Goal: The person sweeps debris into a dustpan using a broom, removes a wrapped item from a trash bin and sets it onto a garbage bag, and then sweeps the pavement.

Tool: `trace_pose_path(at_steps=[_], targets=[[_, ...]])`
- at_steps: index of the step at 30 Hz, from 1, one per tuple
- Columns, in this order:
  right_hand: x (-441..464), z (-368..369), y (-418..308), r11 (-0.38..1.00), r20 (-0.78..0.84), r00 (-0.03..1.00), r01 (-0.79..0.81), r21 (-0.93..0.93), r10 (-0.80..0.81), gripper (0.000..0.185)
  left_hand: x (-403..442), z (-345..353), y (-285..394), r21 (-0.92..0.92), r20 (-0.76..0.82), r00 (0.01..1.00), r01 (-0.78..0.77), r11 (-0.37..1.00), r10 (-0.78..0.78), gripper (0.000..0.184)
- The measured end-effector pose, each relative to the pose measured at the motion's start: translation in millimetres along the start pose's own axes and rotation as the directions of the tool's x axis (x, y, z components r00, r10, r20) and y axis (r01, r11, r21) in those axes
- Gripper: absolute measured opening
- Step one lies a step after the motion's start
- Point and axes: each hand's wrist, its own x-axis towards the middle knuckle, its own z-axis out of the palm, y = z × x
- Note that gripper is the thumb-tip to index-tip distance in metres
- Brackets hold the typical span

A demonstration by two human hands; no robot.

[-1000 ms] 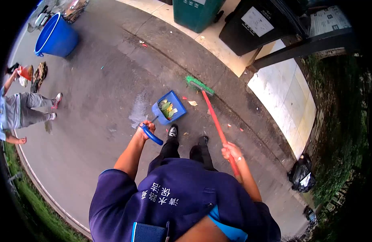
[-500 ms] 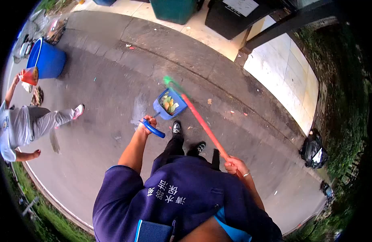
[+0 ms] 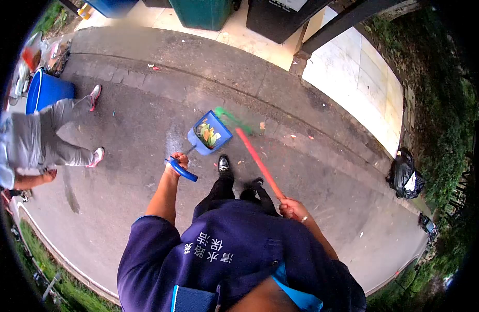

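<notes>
My left hand is closed round the blue-handled dustpan's grip, left of my feet. The blue dustpan lies just ahead of my shoes and holds green and yellow leaves. Wrapped round the red pole of a broom, my right hand is in front of my right side. The broom's green bristles, smeared by motion, are at the dustpan's far right edge. A tan leaf lies on the pavement to the right of them.
At the left another person walks beside a blue bucket. A green bin and a black bin stand on pale tiles ahead. A black bag sits at the right, near a kerb and plants.
The broom head has swung left to the dustpan, then slightly right along its edge. The other person has stepped forward, and a red bag is now beyond the bucket. The view has shifted.
</notes>
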Motion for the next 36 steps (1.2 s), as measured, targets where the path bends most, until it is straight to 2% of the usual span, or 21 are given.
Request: trace_pose_path(at_steps=[1,4,5,8,9,11,12,14,15,16,18,19,20,21,22,23,24,26,30,34,36], targets=[[-11,5,-9,0.997,0.065,0.997,-0.054,0.061,0.05,0.019,-1,0,0,-0.041,-0.021,1.0,0.018,0.999,-0.019,0.016],[-11,11,-26,0.995,0.189,0.977,-0.098,0.008,0.095,0.019,-1,-11,8,-0.032,-0.036,0.998,0.044,0.999,-0.045,0.016],[-14,34,-34,0.979,0.099,0.995,0.024,-0.203,-0.004,0.018,-3,-12,8,-0.023,-0.014,1.0,0.024,0.999,-0.024,0.016],[27,41,-49,0.934,0.049,0.997,0.072,-0.351,-0.058,0.016,-9,-13,6,-0.064,-0.015,0.999,0.03,0.997,-0.031,0.015],[40,47,-53,0.96,-0.011,1.0,0.01,-0.28,-0.014,0.016,-10,-13,4,-0.064,-0.007,1.0,0.019,0.998,-0.019,0.015],[67,39,-47,0.955,-0.028,0.999,-0.027,-0.296,0.019,0.013,-14,-12,-2,-0.021,-0.094,0.975,-0.206,0.978,0.203,0.015],[74,42,-48,0.952,-0.05,0.998,-0.059,-0.301,0.046,0.011,-12,-19,-2,0.01,-0.019,0.962,-0.274,0.962,0.274,0.014],[69,40,-49,0.97,0.087,0.982,-0.146,-0.193,0.165,0.02,-9,-21,5,-0.085,-0.026,0.98,-0.197,0.977,0.196,0.014],[57,46,-57,0.97,0.166,0.956,-0.241,-0.024,0.242,0.021,-9,-19,8,-0.122,-0.049,0.991,-0.13,0.984,0.125,0.015],[38,52,-62,0.93,0.255,0.918,-0.344,0.133,0.303,0.022,-12,-20,5,-0.121,-0.036,0.991,-0.134,0.984,0.131,0.015],[12,60,-75,0.918,0.291,0.902,-0.37,0.143,0.318,0.022,-17,-7,-1,-0.104,-0.023,0.981,-0.194,0.975,0.193,0.015],[3,62,-76,0.901,0.328,0.884,-0.401,0.165,0.333,0.021,-23,0,-6,-0.157,0.017,0.995,-0.097,0.983,0.101,0.015],[-4,72,-82,0.907,0.332,0.885,-0.392,0.155,0.326,0.021,-24,-1,-3,-0.158,0.061,0.992,-0.1,0.982,0.111,0.013],[-9,84,-89,0.971,0.219,0.948,-0.213,-0.106,0.232,0.021,-23,-5,1,-0.174,0.033,0.983,-0.171,0.97,0.179,0.012],[-10,95,-96,0.927,0.136,0.986,-0.04,-0.373,0.097,0.021,-21,-7,7,-0.189,0.003,0.969,-0.241,0.952,0.246,0.01],[-8,110,-109,0.861,0.112,0.993,0.036,-0.507,0.024,0.021,-25,5,11,-0.176,-0.068,0.967,-0.255,0.951,0.247,0.008],[-1,119,-121,0.857,0.121,0.992,0.048,-0.514,0.017,0.021,-27,16,13,-0.153,-0.04,0.966,-0.258,0.954,0.255,0.01],[19,135,-152,0.717,0.071,0.979,0.188,-0.672,-0.19,0.022,-26,45,25,-0.185,0.173,0.983,-0.029,0.982,0.061,0.014],[64,160,-238,0.656,-0.003,0.922,0.273,-0.704,-0.387,0.013,-1,113,43,-0.216,0.191,0.974,-0.076,0.973,0.118,0.016],[122,176,-332,0.774,0.031,0.908,0.374,-0.51,-0.418,0.009,33,174,74,-0.23,0.181,0.967,-0.136,0.964,0.18,0.018],[159,189,-378,0.751,0.041,0.904,0.378,-0.542,-0.425,0.009,53,207,92,-0.203,0.212,0.952,-0.18,0.962,0.223,0.015]])
